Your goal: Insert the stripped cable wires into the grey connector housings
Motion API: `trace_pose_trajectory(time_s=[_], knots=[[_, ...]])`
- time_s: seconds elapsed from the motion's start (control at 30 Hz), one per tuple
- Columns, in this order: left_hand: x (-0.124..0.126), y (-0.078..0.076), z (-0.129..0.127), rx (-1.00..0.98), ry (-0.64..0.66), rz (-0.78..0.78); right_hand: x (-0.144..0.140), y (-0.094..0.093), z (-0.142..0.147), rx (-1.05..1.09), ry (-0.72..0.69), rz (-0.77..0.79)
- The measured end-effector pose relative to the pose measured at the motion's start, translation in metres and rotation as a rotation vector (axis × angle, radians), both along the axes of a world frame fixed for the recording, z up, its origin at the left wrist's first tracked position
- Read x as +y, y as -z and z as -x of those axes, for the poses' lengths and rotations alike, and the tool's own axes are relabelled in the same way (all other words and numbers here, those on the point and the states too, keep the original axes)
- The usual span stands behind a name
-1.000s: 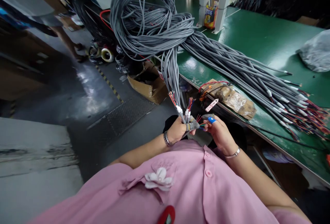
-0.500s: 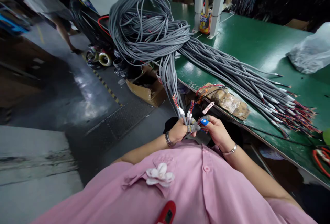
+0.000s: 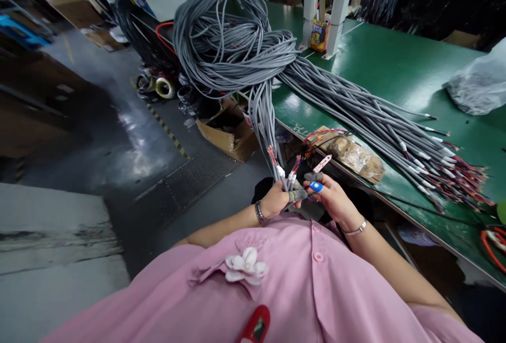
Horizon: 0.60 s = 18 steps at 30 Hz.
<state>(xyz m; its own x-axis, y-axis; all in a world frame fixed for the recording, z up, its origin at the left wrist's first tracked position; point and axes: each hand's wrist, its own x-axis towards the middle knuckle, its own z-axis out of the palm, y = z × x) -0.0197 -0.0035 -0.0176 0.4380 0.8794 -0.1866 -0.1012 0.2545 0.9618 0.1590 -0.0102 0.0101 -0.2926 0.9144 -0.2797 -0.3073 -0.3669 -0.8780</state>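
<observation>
My left hand [image 3: 276,201] grips a small bunch of grey cable ends [image 3: 285,175] upright, close to my chest; their stripped coloured wires stick out above the fist. My right hand [image 3: 332,198], with grey finger cots and a blue piece on the forefinger, pinches the thin coloured wires of one cable right beside the left thumb. The held cables run up into a big coil of grey cable [image 3: 229,37] piled on the green bench [image 3: 395,64].
More grey cables with stripped ends [image 3: 443,166] fan across the bench to the right. A taped brown bundle [image 3: 348,153] lies at the bench edge, an open cardboard box [image 3: 227,132] on the floor, tape rolls [image 3: 164,86] beyond, a plastic bag [image 3: 480,85] far right.
The hands stay together on the cable ends with only small finger shifts. The view has swung a little, and a person walking at the far left is gone from view.
</observation>
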Motion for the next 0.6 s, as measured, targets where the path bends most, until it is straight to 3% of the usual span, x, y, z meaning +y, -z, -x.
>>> trace_pose_trajectory(time_s=[0.27,0.6], knots=[[-0.0033,-0.002,-0.003,0.055,-0.021,-0.067,-0.0026,-0.0014,0.0096,-0.189,0.043,-0.104],[-0.0047,0.003,-0.0059,0.009,-0.114,-0.073,-0.0095,-0.0011,0.0114,-0.144,0.122,-0.066]])
